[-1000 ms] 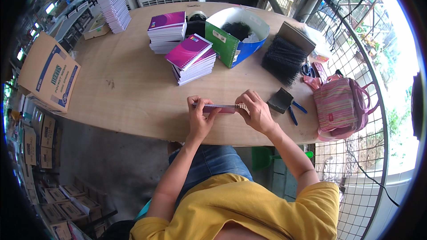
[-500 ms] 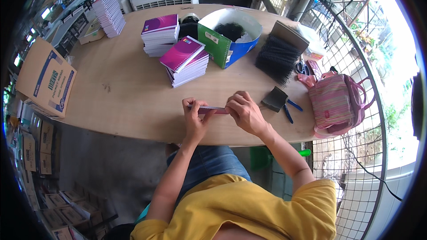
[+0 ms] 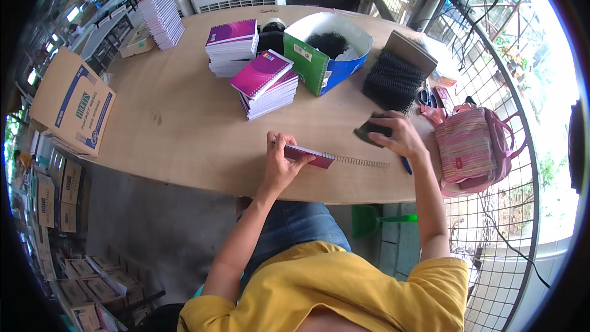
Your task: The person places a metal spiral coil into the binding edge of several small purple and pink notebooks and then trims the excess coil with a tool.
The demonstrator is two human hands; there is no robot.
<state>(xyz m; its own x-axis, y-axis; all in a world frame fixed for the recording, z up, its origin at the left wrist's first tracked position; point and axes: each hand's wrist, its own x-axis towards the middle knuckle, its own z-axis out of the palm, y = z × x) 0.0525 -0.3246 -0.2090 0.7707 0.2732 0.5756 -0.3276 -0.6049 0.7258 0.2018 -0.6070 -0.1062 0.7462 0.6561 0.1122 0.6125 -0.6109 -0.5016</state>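
Observation:
In my left hand (image 3: 283, 163), pinched between fingers and thumb, is a small purple notebook (image 3: 316, 158) held edge up above the table's front part. A spiral binding coil (image 3: 362, 162) sticks out to the right from the notebook's end. My right hand (image 3: 399, 137) is closed on a dark grey block-like pad (image 3: 367, 131), slightly blurred, above the coil. Just below that hand shows one blue handle of a pair of pliers (image 3: 407, 165); the rest is hidden.
Stacks of purple notebooks (image 3: 261, 74) stand beyond my hands, beside a green-and-blue open box (image 3: 302, 69) with black coils inside. A pile of black coils (image 3: 393, 83), scissors (image 3: 426, 96) and a striped pink bag (image 3: 467, 147) are at the right. A cardboard box (image 3: 77, 104) sits left.
My right hand has left the notebook's end, moved right and picked up the dark pad from the table. The coil now shows extending from the notebook. My left hand still holds the notebook.

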